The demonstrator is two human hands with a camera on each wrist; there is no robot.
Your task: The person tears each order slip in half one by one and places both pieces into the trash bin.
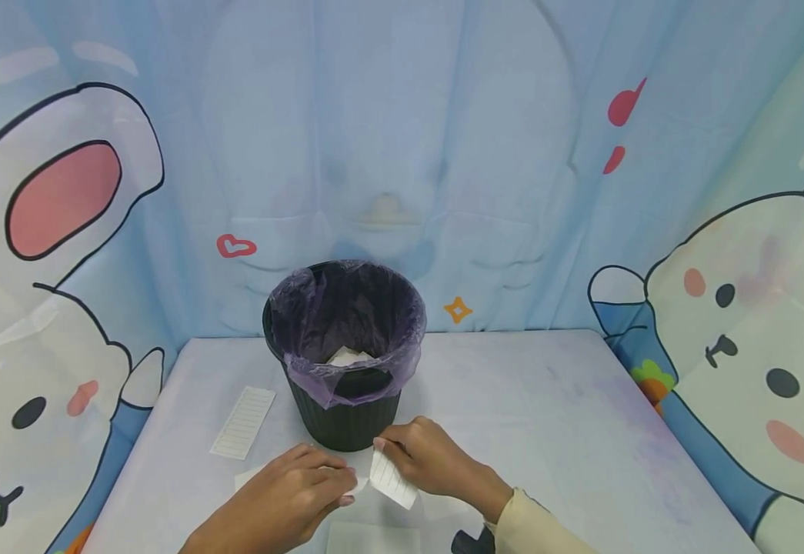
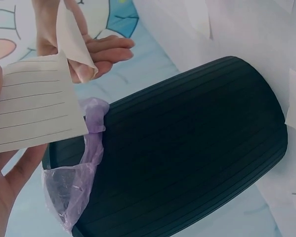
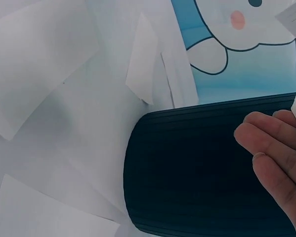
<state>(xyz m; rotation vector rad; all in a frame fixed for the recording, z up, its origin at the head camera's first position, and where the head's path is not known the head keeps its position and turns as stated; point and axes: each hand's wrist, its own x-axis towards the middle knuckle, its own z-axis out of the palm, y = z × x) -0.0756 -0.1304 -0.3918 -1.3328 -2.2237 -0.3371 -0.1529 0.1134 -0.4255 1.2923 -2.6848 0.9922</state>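
My left hand (image 1: 287,496) pinches a piece of white lined paper (image 2: 31,103) between thumb and fingers. Close to its right, my right hand (image 1: 432,458) grips another lined paper piece (image 1: 391,478) by its upper end, and that piece hangs tilted downward. In the left wrist view the right hand's lower fingers (image 2: 113,52) stretch out beside its curled paper (image 2: 73,39). Both hands are just in front of a dark ribbed bin (image 1: 346,419), lined with a purple plastic bag (image 1: 412,335). White paper (image 1: 349,356) lies inside the bin.
A lined paper strip (image 1: 244,423) lies on the white table (image 1: 512,400) left of the bin. Another sheet (image 1: 374,538) is at the front edge, and one more (image 1: 244,477) is partly hidden behind the left hand. A printed blue curtain (image 1: 388,154) hangs behind the table.
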